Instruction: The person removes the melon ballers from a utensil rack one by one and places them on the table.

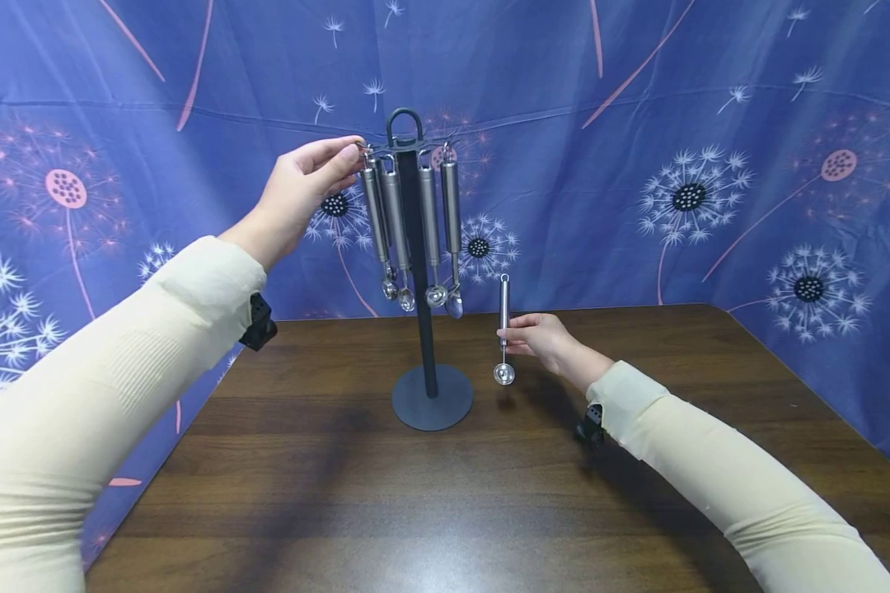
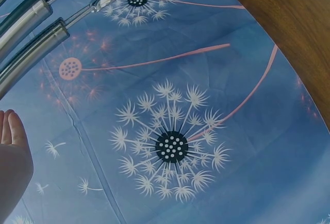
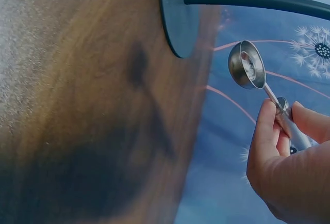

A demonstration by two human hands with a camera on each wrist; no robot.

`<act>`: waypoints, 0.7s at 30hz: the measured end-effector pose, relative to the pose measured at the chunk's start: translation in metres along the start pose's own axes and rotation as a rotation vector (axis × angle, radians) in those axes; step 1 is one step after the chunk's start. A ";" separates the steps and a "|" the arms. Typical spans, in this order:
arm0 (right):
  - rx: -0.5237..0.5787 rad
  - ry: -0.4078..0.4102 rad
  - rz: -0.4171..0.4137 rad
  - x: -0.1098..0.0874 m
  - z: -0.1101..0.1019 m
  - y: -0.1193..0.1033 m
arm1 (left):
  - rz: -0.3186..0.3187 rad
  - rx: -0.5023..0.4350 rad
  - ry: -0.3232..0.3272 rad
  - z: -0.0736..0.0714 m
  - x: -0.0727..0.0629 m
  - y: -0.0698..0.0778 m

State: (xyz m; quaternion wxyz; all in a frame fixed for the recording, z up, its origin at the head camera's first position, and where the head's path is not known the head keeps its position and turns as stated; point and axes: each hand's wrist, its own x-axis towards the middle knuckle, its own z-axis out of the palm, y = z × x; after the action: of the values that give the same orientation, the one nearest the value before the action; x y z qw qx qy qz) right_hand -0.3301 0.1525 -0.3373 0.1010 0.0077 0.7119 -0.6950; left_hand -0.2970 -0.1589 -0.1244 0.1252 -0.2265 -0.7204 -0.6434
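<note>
My right hand (image 1: 545, 339) holds a melon baller (image 1: 504, 309) by its steel handle, upright with the round scoop down, to the right of a dark utensil stand (image 1: 424, 329). In the right wrist view, thumb and fingers pinch the handle near the scoop (image 3: 246, 65). My left hand (image 1: 304, 185) is raised at the stand's top, thumb and forefinger pinching the end of its left hook. Several steel-handled utensils (image 1: 451, 206) hang from the hooks, their small scoops and a spoon-shaped head (image 1: 454, 303) pointing down. Only part of the left hand (image 2: 13, 149) shows in the left wrist view.
The stand's round base (image 1: 415, 412) rests on a brown wooden table (image 1: 415, 511), near its far edge. A blue cloth (image 1: 564, 206) with a dandelion print hangs behind. Black wrist cameras sit on both sleeves. A loop handle (image 1: 404, 115) tops the stand.
</note>
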 end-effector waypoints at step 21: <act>-0.064 0.000 0.105 0.001 0.008 0.031 | 0.007 -0.026 0.029 0.000 0.000 -0.001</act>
State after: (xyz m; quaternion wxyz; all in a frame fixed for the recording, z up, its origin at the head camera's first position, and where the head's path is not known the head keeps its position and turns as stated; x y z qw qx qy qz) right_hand -0.3254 0.1453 -0.3683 0.1377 0.0417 0.7322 -0.6658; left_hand -0.2981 -0.1592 -0.1254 0.1351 -0.2213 -0.7093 -0.6555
